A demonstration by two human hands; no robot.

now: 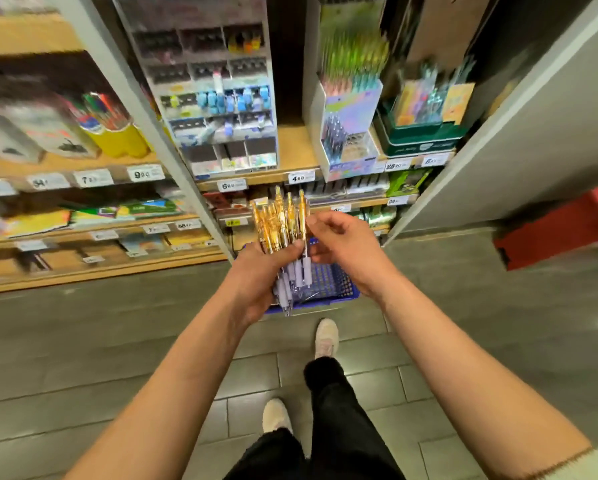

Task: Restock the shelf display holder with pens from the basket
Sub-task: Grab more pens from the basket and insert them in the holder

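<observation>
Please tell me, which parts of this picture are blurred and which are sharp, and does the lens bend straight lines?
Head view: the left shelves and their price tags are smeared by motion blur; the pens in the left hand are softer too; the forearms and floor tiles look sharper; the wide lens tilts the shelf uprights outward.

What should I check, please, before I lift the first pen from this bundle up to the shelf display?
1. Hold: the left hand grips the bundle of orange-topped, lilac-gripped plastic pens: ok.
2. Single pick: the right hand pinches only the rightmost pen near its top: ok.
3. Orientation: orange tops all point up: ok.
4. Drop catch: the blue plastic mesh basket sits on the floor below the bundle: ok.
5. Free slot in the grey tiered shelf display holder: cannot tell, blurred.
</observation>
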